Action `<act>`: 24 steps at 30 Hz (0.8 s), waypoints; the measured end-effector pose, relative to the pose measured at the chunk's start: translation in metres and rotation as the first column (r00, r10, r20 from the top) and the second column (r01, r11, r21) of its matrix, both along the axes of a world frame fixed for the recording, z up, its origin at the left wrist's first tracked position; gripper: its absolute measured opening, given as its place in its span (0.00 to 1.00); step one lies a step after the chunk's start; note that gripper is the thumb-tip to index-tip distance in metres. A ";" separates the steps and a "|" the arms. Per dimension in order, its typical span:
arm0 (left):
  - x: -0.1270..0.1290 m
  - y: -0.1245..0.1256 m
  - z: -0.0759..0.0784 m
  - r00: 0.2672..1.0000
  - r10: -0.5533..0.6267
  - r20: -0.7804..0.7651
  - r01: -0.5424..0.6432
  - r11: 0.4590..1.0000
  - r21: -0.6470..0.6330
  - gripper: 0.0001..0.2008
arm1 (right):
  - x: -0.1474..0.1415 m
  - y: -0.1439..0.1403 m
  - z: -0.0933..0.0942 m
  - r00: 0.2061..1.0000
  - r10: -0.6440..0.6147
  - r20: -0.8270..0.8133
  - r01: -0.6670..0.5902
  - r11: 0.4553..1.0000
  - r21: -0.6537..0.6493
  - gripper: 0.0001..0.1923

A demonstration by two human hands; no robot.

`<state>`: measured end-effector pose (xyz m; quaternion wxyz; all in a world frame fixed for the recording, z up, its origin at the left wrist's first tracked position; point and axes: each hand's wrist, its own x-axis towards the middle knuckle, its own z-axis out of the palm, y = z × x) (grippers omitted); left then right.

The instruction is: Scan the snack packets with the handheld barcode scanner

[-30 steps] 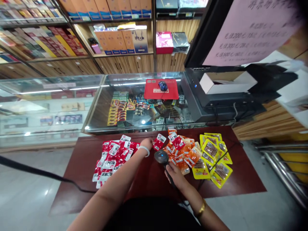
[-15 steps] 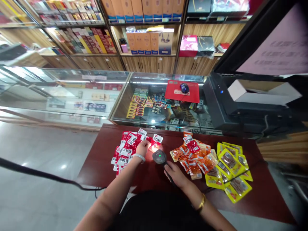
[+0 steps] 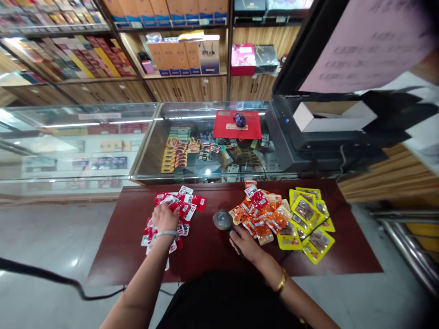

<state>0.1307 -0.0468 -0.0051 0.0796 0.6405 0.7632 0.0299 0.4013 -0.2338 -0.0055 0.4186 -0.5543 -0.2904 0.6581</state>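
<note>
Left hand (image 3: 164,217) lies fingers spread on the heap of red foil snack packets (image 3: 173,212); right hand (image 3: 245,242) grips the black handheld barcode scanner (image 3: 222,220) at three o'clock; the set-down step; next likely needs pinching another packet.

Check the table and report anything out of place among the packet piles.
One stray: a red packet lies on top of the orange packets, away from the red pile under the left hand. The yellow packets hold no strays. The right hand holds the scanner. Nothing looks spilled or torn.
</note>
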 end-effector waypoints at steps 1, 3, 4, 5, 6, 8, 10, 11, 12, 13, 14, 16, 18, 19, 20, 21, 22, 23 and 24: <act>0.025 0.000 -0.003 0.993 -0.112 0.047 0.113 0.994 -0.011 0.19 | 0.006 -0.003 0.000 1.000 -0.027 -0.010 0.027 1.000 -0.005 0.25; 0.082 0.000 -0.012 0.926 -0.320 0.200 0.343 0.934 -0.095 0.14 | 0.018 -0.008 0.000 0.996 -0.089 -0.023 0.089 0.996 -0.011 0.26; 0.113 0.000 -0.017 0.882 -0.373 0.289 0.421 0.898 -0.125 0.13 | 0.025 -0.012 0.002 0.992 -0.123 -0.026 0.122 0.992 -0.024 0.27; 0.143 -0.001 -0.021 0.846 -0.394 0.359 0.470 0.869 -0.155 0.13 | 0.031 -0.015 0.003 0.987 -0.158 -0.027 0.157 0.987 -0.039 0.28; 0.172 -0.001 -0.026 0.822 -0.392 0.413 0.496 0.849 -0.183 0.13 | 0.037 -0.019 0.004 0.981 -0.194 -0.028 0.192 0.980 -0.054 0.28; 0.224 -0.002 -0.031 0.804 -0.374 0.462 0.513 0.829 -0.221 0.17 | 0.048 -0.028 0.005 0.964 -0.264 -0.035 0.260 0.961 -0.098 0.29; 0.267 -0.001 -0.033 0.795 -0.396 0.460 0.538 0.811 -0.231 0.25 | 0.057 -0.038 0.003 0.944 -0.329 -0.041 0.320 0.936 -0.148 0.30; 0.283 0.000 -0.033 0.792 -0.411 0.452 0.551 0.799 -0.240 0.28 | 0.061 -0.043 0.001 0.934 -0.356 -0.043 0.344 0.924 -0.167 0.31; 0.297 0.002 -0.034 0.792 -0.426 0.438 0.562 0.788 -0.251 0.30 | 0.064 -0.048 -0.001 0.924 -0.380 -0.046 0.366 0.913 -0.181 0.31; 0.307 0.003 -0.034 0.796 -0.436 0.420 0.568 0.779 -0.267 0.32 | 0.066 -0.053 -0.004 0.915 -0.400 -0.048 0.384 0.903 -0.193 0.32; 0.314 0.005 -0.035 0.804 -0.440 0.400 0.565 0.773 -0.287 0.34 | 0.068 -0.057 -0.006 0.907 -0.417 -0.052 0.400 0.894 -0.203 0.32; 0.321 0.008 -0.038 0.820 -0.440 0.366 0.554 0.770 -0.316 0.35 | 0.070 -0.063 -0.008 0.894 -0.443 -0.058 0.421 0.879 -0.226 0.33; 0.320 0.010 -0.041 0.821 -0.441 0.363 0.555 0.767 -0.323 0.34 | 0.070 -0.066 -0.007 0.888 -0.456 -0.060 0.430 0.869 -0.245 0.35; 0.318 0.011 -0.043 0.818 -0.441 0.371 0.559 0.763 -0.326 0.32 | 0.069 -0.066 -0.006 0.889 -0.454 -0.057 0.429 0.870 -0.245 0.35; 0.314 0.012 -0.044 0.814 -0.437 0.384 0.562 0.758 -0.331 0.30 | 0.069 -0.066 -0.005 0.893 -0.448 -0.051 0.425 0.874 -0.237 0.35; 0.310 0.012 -0.046 0.811 -0.425 0.402 0.563 0.756 -0.335 0.26 | 0.068 -0.066 -0.004 0.899 -0.436 -0.042 0.417 0.881 -0.223 0.35; 0.304 0.012 -0.047 0.808 -0.404 0.429 0.558 0.759 -0.335 0.22 | 0.067 -0.066 -0.004 0.906 -0.422 -0.033 0.407 0.890 -0.206 0.34; 0.296 0.012 -0.048 0.800 -0.370 0.471 0.547 0.772 -0.323 0.18 | 0.065 -0.065 -0.004 0.913 -0.407 -0.026 0.395 0.899 -0.190 0.34; 0.287 0.011 -0.049 0.784 -0.318 0.532 0.528 0.792 -0.305 0.16 | 0.063 -0.065 -0.004 0.920 -0.392 -0.021 0.383 0.907 -0.178 0.33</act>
